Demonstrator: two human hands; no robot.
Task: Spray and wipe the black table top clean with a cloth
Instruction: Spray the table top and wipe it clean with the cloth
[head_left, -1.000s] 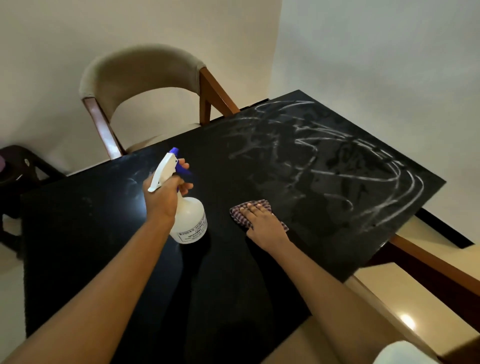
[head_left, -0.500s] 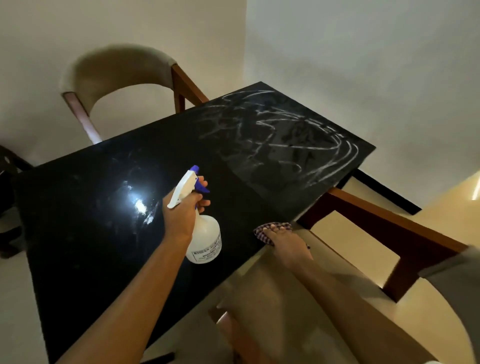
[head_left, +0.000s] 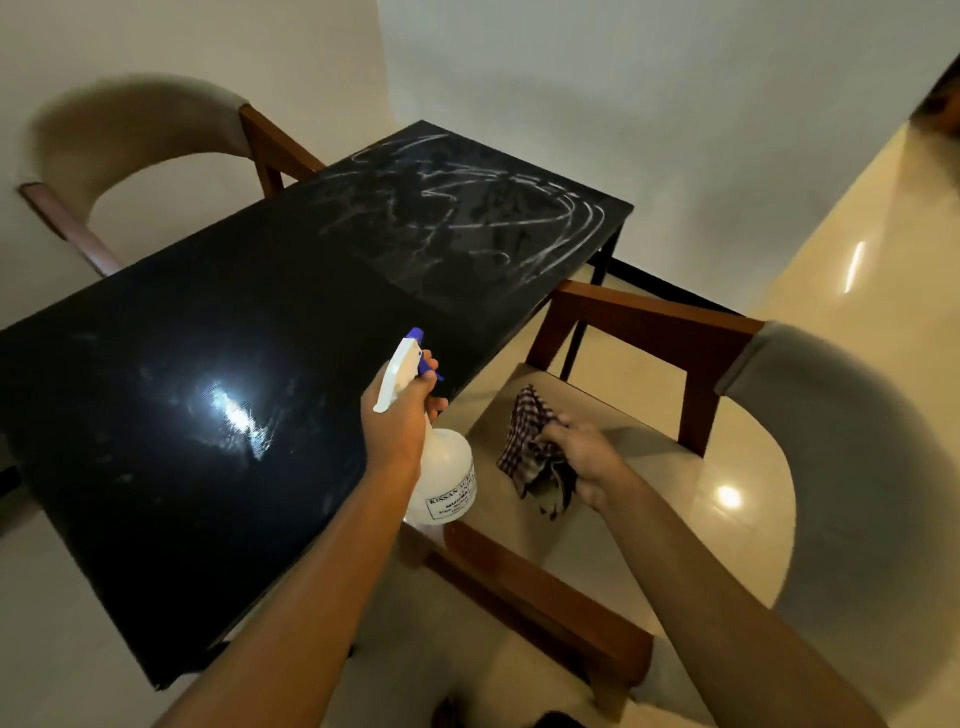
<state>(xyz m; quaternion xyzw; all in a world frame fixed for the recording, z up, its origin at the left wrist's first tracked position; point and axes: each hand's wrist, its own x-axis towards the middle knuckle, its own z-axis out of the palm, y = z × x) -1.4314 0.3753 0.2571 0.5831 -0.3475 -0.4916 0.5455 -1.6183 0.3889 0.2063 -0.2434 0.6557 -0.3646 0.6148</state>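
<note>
Showing the left hand (head_left: 397, 421) curled round the neck of a white spray bottle (head_left: 444, 480), fingers at the blue trigger (head_left: 430, 368). The bottle is held upright in the air, just outside the desk (head_left: 171, 322) edge nearest the person, its spray head raised above the black top. The right hand (head_left: 587, 460) is closed on a checked cloth (head_left: 527, 441), which hangs bunched from the fingers. Cloth and hand are both off the desk, clear of that same near edge and touching no part of the top; they hang over the seat of a chair (head_left: 649, 325) drawn up to this side. Bottle and cloth lie side by side, apart. White streaks (head_left: 467, 208) cover the far end of the desk. A bright glare (head_left: 234, 410) sits on its near half, among faint smears. A second chair (head_left: 140, 119) stands at the desk's opposite long side.
</note>
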